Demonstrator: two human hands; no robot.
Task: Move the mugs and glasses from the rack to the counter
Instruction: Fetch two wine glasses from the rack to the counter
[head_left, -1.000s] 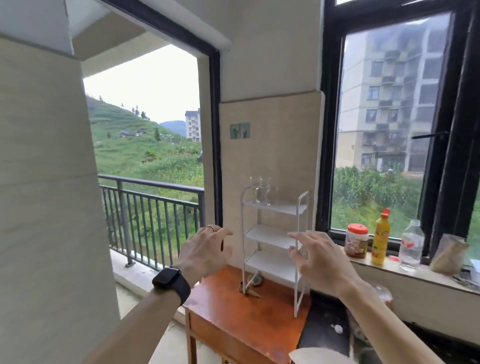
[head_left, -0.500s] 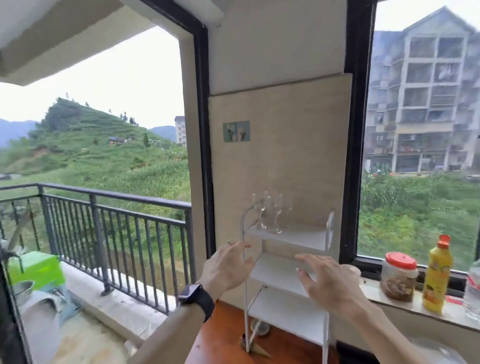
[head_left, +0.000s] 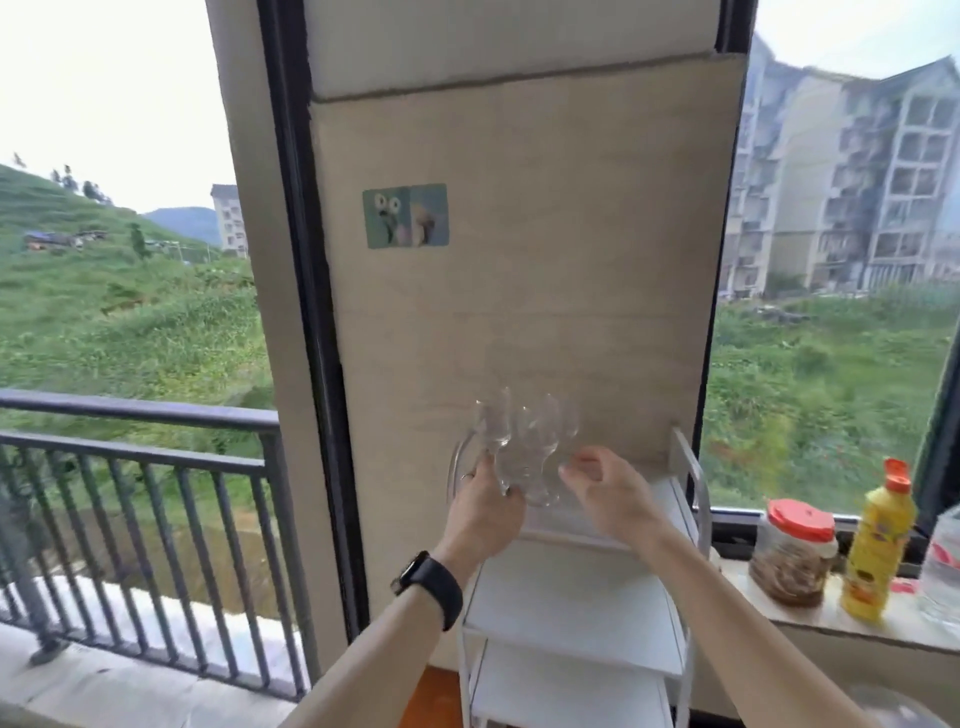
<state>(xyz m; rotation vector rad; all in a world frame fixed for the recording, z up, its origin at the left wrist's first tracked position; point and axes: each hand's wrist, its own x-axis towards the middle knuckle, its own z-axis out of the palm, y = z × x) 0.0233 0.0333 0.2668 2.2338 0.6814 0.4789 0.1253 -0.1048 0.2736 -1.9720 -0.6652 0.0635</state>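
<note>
A white three-shelf rack (head_left: 576, 587) stands against the beige wall panel. On its top shelf are clear stemmed glasses, blurred and overlapping. My left hand (head_left: 485, 506), with a black watch on the wrist, is closed around the stem of the leftmost glass (head_left: 496, 436). My right hand (head_left: 610, 491) has its fingers apart and curled, right beside a second glass (head_left: 545, 447); whether it touches it is unclear. No mugs show. The lower shelves look bare.
On the window sill at the right stand a red-lidded jar (head_left: 792, 553), a yellow bottle (head_left: 878, 545) and a clear bottle (head_left: 943, 566). A brown wooden tabletop (head_left: 434, 699) shows under the rack. A balcony railing (head_left: 140, 499) fills the left.
I have come closer to the rack. Both hands rose from the middle shelf to the top shelf, and my left hand closed on a glass stem.
</note>
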